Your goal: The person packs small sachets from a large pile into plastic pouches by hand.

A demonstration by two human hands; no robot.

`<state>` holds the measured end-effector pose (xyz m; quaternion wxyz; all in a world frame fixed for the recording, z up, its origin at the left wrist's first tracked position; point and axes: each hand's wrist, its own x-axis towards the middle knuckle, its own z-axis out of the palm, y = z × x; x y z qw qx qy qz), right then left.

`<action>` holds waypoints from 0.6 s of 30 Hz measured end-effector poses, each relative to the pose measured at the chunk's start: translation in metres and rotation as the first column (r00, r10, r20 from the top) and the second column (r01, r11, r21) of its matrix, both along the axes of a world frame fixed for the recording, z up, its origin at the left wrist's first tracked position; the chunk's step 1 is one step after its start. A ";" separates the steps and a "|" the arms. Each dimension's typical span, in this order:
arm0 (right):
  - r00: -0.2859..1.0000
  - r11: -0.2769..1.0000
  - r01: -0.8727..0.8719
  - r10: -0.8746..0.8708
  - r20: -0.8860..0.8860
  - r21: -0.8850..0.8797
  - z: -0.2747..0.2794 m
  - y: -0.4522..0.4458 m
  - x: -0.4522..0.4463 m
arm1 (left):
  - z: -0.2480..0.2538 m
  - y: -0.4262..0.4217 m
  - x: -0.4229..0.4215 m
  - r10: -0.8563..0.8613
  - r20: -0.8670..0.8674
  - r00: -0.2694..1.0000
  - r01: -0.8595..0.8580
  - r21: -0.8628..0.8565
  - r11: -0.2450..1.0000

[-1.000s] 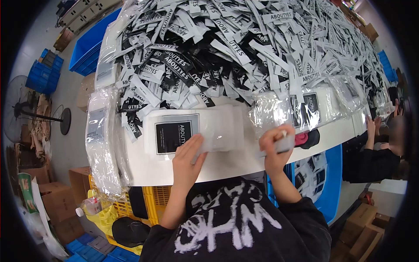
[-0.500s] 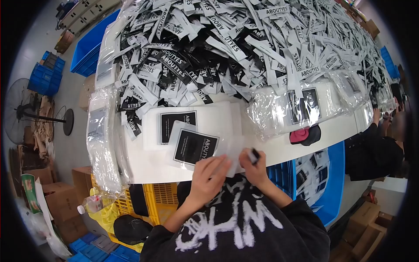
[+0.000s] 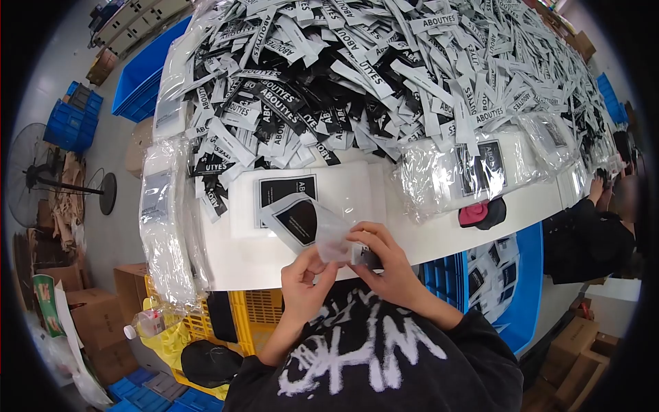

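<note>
My left hand (image 3: 307,280) pinches a frosted plastic bag (image 3: 334,237) by its near edge; the bag, printed with a black panel, is bent and tilted above the table. Close beside it, my right hand (image 3: 386,266) is closed on a small black-and-white packet (image 3: 366,257) at the bag's near end. Whether the packet lies inside the bag's mouth I cannot tell. Under the held bag is a stack of similar frosted bags (image 3: 350,182) with a black printed panel. Beyond it spreads a large heap of narrow black and white packets (image 3: 288,103) lettered ABOUTYES.
Clear-wrapped bag bundles lie at the right (image 3: 439,178) and left (image 3: 165,226) of the white table (image 3: 240,264). A pink and black object (image 3: 482,214) sits near the front edge. Below are a blue bin (image 3: 525,288) and yellow crate (image 3: 257,312). Another person (image 3: 590,237) is at far right.
The bag has been lifted and bent up from lying nearly flat. My right hand has moved left with the small packet, up to the bag's near end and my left hand.
</note>
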<state>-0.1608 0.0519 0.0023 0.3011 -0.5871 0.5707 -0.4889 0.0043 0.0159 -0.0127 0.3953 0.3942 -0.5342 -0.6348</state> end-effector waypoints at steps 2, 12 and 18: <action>0.992 0.998 -0.059 0.059 -0.113 0.002 -0.006 0.002 0.002 | -0.001 -0.002 -0.001 -0.092 0.082 0.992 0.095 -0.041 0.995; 0.977 0.941 -0.215 0.209 0.050 0.262 -0.030 0.002 -0.007 | -0.029 -0.005 -0.007 0.011 0.036 0.999 -0.011 -0.001 1.000; 0.991 0.977 -0.129 0.134 -0.019 0.170 -0.040 -0.008 -0.002 | -0.041 -0.015 -0.005 0.042 -0.119 0.992 -0.039 0.026 0.999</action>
